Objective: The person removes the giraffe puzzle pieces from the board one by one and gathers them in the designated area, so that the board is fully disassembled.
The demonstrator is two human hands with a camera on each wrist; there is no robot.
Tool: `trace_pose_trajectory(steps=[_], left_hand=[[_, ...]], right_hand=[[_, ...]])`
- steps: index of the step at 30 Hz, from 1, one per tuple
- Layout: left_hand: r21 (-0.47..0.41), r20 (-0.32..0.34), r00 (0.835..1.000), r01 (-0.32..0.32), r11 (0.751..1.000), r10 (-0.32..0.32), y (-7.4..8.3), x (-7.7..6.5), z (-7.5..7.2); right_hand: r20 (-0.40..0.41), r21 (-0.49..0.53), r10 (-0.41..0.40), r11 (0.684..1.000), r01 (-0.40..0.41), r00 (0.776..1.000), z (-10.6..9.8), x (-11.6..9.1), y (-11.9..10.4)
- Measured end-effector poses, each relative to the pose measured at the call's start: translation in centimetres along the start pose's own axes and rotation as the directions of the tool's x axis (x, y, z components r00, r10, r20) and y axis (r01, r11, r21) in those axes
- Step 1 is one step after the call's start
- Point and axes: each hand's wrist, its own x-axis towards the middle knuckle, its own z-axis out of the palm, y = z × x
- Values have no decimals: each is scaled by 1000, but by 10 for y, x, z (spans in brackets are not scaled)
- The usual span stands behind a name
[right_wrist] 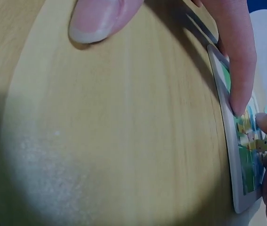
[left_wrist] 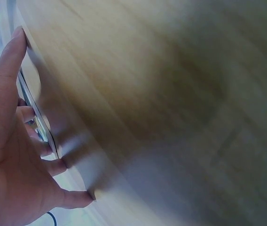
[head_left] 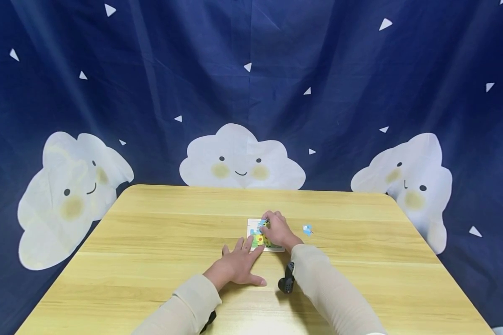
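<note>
A small white-rimmed jigsaw puzzle [head_left: 249, 226] with a yellow giraffe picture lies on the table under both hands. My left hand [head_left: 238, 266] is spread out, its straight fingertips on the puzzle's near left edge and its thumb on the wood. In the right wrist view, a left finger [right_wrist: 241, 61] presses the picture. My right hand [head_left: 278, 231] bends over the puzzle's right side. Between its thumb and fingers it pinches a yellow spotted puzzle piece [right_wrist: 266, 145], tilted up from the board. The right palm hides part of the picture in the head view.
A loose blue and white puzzle piece [head_left: 308, 229] lies on the wooden table [head_left: 172, 251], to the right of the board. Behind the table's far edge hangs a dark blue curtain [head_left: 339, 116] with white clouds.
</note>
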Motion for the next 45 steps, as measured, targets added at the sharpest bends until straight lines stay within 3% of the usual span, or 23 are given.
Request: trace_pose_trajectory(steps=[13,22,37,45], left_hand=[[-19,11,1000,0,1000,0,1,-2,-3],[-22,-2,1000,-3,1000,3,2,-3,-3],[-46,-1,1000,-6,999,6,-2,-1,-1],[-41,-7,1000,-7,999,6,0,-2,-2]], right_hand=[[-102,97,-79,991,89,992,0,-1,9],[-143,171,-18,984,43,990,-7,-3,17],[-188,148,13,989,15,982,-27,-7,35],[-168,133,43,991,-20,985,-45,-13,51]])
